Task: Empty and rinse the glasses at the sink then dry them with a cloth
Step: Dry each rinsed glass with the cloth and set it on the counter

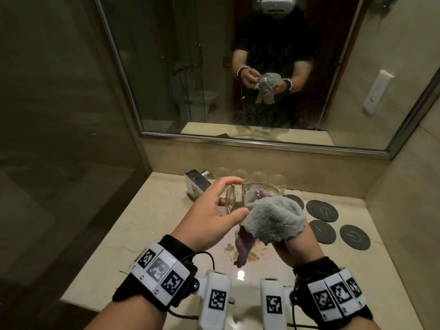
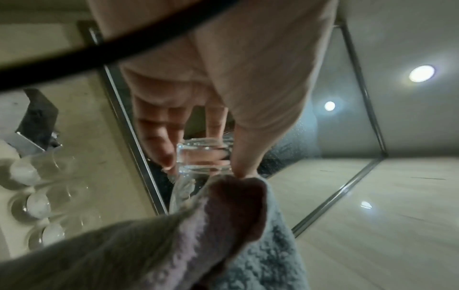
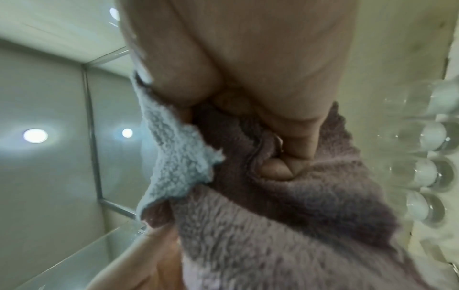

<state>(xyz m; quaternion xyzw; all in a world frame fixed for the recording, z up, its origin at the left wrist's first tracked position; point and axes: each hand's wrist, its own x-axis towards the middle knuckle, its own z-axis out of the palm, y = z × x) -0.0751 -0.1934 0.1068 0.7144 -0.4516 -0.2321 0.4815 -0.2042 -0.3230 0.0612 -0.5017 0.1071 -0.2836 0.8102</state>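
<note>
Clear glass [image 1: 240, 196] on its side, held in air above the counter [image 1: 147, 217], base toward left hand [image 1: 214, 210]. Left fingers and thumb pinch the base. Right hand [image 1: 295, 241] grips grey-purple cloth [image 1: 273, 220] wrapped over the rim, part stuffed inside. Four glasses [image 1: 252, 178] lined along the back wall; coasters [image 1: 326, 211] at right, well apart.

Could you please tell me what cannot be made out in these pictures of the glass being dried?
- Head view: the right hand fingers are hidden by the cloth wrapped over them.
- Head view: the mouth of the held glass is covered by the cloth, so its inside cannot be judged.
- Head view: no sink basin shows; the faucet is partly behind the left hand.
- Right wrist view: the glass is hidden by cloth and palm.
</note>
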